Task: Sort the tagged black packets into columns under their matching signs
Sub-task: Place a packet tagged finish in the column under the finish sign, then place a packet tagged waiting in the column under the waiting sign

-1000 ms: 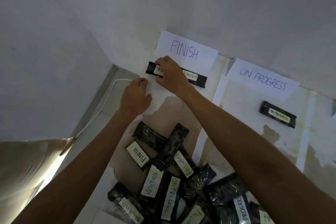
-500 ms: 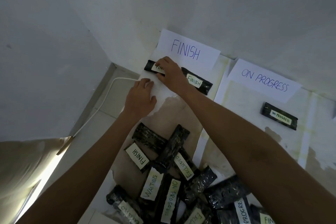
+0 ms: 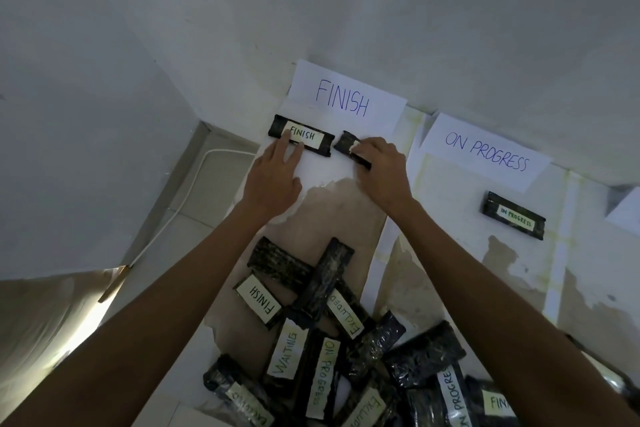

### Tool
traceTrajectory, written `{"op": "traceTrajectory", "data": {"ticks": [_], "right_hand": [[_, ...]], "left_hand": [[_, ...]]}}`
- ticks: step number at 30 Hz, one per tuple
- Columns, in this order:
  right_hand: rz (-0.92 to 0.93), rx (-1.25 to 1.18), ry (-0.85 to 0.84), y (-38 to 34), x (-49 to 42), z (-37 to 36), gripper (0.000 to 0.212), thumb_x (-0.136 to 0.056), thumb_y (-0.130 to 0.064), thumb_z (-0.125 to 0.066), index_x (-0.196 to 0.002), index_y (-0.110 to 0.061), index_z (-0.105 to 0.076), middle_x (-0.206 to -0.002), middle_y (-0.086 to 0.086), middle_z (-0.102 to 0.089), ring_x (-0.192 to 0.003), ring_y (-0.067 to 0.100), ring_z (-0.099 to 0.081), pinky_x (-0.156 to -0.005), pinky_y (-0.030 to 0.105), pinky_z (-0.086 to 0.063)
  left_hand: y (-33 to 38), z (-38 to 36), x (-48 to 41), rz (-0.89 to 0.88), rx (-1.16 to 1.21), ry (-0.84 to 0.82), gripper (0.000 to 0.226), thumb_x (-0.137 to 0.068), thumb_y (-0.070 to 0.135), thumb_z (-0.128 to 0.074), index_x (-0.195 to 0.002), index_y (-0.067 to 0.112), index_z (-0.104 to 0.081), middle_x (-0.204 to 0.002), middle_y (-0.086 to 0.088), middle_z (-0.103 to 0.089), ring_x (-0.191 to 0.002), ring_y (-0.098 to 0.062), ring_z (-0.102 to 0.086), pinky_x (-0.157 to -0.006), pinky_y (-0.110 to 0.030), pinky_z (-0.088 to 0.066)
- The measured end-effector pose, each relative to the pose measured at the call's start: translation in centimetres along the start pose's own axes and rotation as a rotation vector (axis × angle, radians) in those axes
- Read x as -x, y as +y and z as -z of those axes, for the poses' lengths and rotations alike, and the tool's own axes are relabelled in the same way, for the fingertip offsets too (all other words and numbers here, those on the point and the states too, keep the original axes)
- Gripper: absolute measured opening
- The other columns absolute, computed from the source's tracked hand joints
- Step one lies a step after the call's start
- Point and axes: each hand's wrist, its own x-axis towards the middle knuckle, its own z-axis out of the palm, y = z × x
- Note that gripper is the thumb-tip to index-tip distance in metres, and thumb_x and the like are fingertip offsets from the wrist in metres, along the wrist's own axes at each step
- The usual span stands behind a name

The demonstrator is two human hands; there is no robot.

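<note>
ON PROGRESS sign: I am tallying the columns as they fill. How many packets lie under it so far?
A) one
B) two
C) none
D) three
A: a single packet tagged ON PROGRESS lies below the ON PROGRESS sign, and it is the only packet in that column.

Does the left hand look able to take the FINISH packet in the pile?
Probably yes: the left hand holds nothing, fingers touching a sorted packet, and the pile's FINISH packet lies tag up at its left edge.
</note>
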Motion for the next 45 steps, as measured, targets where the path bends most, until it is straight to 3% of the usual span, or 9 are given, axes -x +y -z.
{"op": "traceTrajectory", "data": {"ticks": [6, 11, 21, 25, 29, 33, 36, 40, 45], "right_hand": [[0.005, -0.078, -0.076, 1.4, -0.4, 1.0, 0.027, -0.070, 0.006, -0.066, -0.092, -0.009, -0.072, -0.104, 0.012, -0.062, -0.093, 0.033, -0.058, -0.075, 0.032, -0.036], [0.061, 0.026, -0.061, 0.6, 0.5, 2.1, 0.037, -0.070, 0.001, -0.064, -0.106, -0.008, -0.067, -0.113, 0.014, -0.059, -0.102, 0.034, -0.054, -0.083, 0.032, -0.030], [0.581, 0.122, -0.498, -2.9, 12.6, 1.7, 0.033, -0.076, -0.002, -0.064, -0.106, -0.014, -0.064, -0.117, 0.013, -0.061, -0.099, 0.031, -0.057, -0.081, 0.042, -0.048], [0.519, 0.039, -0.513, -3.2, 12.7, 2.6, 0.024, -0.084, -0.014, -0.048, -0.100, -0.009, -0.065, -0.103, 0.011, -0.066, -0.089, 0.029, -0.059, -0.077, 0.040, -0.050], [0.106, -0.256, -0.635, -3.0, 12.0, 5.3, 0.021, -0.090, -0.009, -0.055, -0.109, -0.011, -0.064, -0.098, 0.005, -0.066, -0.086, 0.017, -0.057, -0.074, 0.018, -0.044], [-0.029, -0.360, -0.643, -1.7, 12.8, 6.7, 0.022, -0.091, -0.013, -0.055, -0.112, -0.015, -0.063, -0.101, 0.006, -0.065, -0.089, 0.019, -0.058, -0.077, 0.027, -0.048], [-0.073, -0.382, -0.574, -1.5, 13.6, 7.4, 0.027, -0.087, -0.013, -0.061, -0.114, -0.017, -0.061, -0.102, -0.001, -0.062, -0.089, 0.015, -0.057, -0.075, 0.016, -0.045], [0.054, -0.238, -0.427, -1.5, 14.5, 7.8, 0.041, -0.075, -0.023, -0.074, -0.113, -0.017, -0.060, -0.101, -0.001, -0.059, -0.090, 0.011, -0.051, -0.080, 0.021, -0.041], [-0.276, -0.514, -0.443, -2.4, 16.6, 9.0, 0.026, -0.080, -0.027, -0.072, -0.104, -0.019, -0.064, -0.091, -0.004, -0.067, -0.076, 0.006, -0.061, -0.071, 0.022, -0.050]], "left_hand": [[0.1, -0.1, -0.8, -0.013, 0.012, 0.001, 0.063, -0.083, 0.017, -0.056, -0.141, 0.008, -0.033, -0.152, -0.021, -0.019, -0.131, -0.039, -0.035, -0.094, -0.049, -0.041], [0.5, 0.9, -0.3, -0.068, 0.010, 0.022, 0.060, -0.082, 0.015, -0.058, -0.138, 0.006, -0.038, -0.150, -0.022, -0.023, -0.128, -0.040, -0.037, -0.097, -0.051, -0.039], [4.3, 0.7, 9.4, -0.221, 0.206, -0.063, 0.040, -0.078, 0.022, -0.045, -0.114, 0.010, -0.059, -0.113, -0.010, -0.059, -0.102, -0.028, -0.053, -0.085, -0.043, -0.048], [5.6, -0.7, 13.6, -0.129, 0.336, -0.085, 0.043, -0.083, 0.036, -0.045, -0.118, 0.015, -0.057, -0.110, -0.003, -0.056, -0.100, -0.020, -0.052, -0.085, -0.033, -0.047], [6.1, -0.6, 15.8, 0.103, 0.675, -0.080, 0.034, -0.089, 0.026, -0.051, -0.121, 0.016, -0.054, -0.109, -0.001, -0.057, -0.100, -0.016, -0.054, -0.083, -0.030, -0.047], [6.9, 0.4, 15.2, 0.281, 0.835, -0.046, 0.030, -0.092, 0.009, -0.051, -0.120, 0.015, -0.057, -0.111, -0.002, -0.062, -0.103, -0.015, -0.057, -0.092, -0.036, -0.049], [7.9, 1.1, 14.2, 0.280, 0.854, -0.079, 0.033, -0.092, 0.008, -0.050, -0.121, 0.021, -0.056, -0.111, 0.001, -0.059, -0.104, -0.013, -0.055, -0.090, -0.032, -0.049], [9.2, 1.7, 13.2, 0.356, 0.966, -0.111, 0.039, -0.092, 0.012, -0.052, -0.125, 0.032, -0.049, -0.113, 0.003, -0.059, -0.103, -0.011, -0.057, -0.087, -0.031, -0.051], [12.8, 2.9, 11.2, 0.459, 1.148, -0.066, 0.035, -0.083, 0.021, -0.067, -0.115, 0.023, -0.053, -0.098, 0.008, -0.063, -0.090, -0.003, -0.060, -0.073, -0.018, -0.048]]}}
